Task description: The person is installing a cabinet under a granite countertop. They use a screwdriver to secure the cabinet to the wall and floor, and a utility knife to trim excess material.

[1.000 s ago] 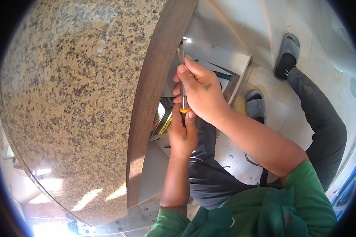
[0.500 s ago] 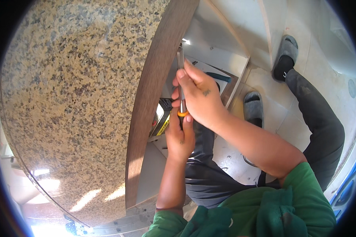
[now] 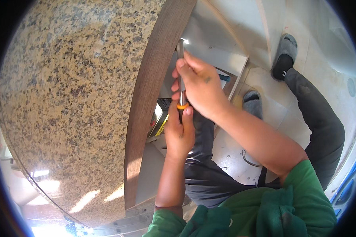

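Observation:
A long hand tool (image 3: 182,98) stands roughly in line with the wooden edge, its flat grey metal blade pointing away from me. It has a silver neck, an orange collar and a dark handle; I cannot tell its exact kind. My left hand (image 3: 179,136) is closed round the handle, thumb just below the collar. Farther up, my right hand (image 3: 203,87) grips the blade between thumb and fingers. The blade's far end sticks out beyond the right hand, beside the wooden edge panel (image 3: 148,87). Most of the handle is hidden by my left hand.
To the left spreads a speckled stone countertop (image 3: 75,106). Below its edge, an open drawer or cabinet (image 3: 237,65) holds a dark box with a yellow stripe (image 3: 162,125) and a blue object (image 3: 224,77). Grey slippers (image 3: 285,49) are on the tiled floor (image 3: 278,106). A cord (image 3: 249,160) lies near my leg.
Both hands and the tool have shifted slightly away from me. My right forearm now covers more of the nearer slipper and the blue object. Both grips stay closed.

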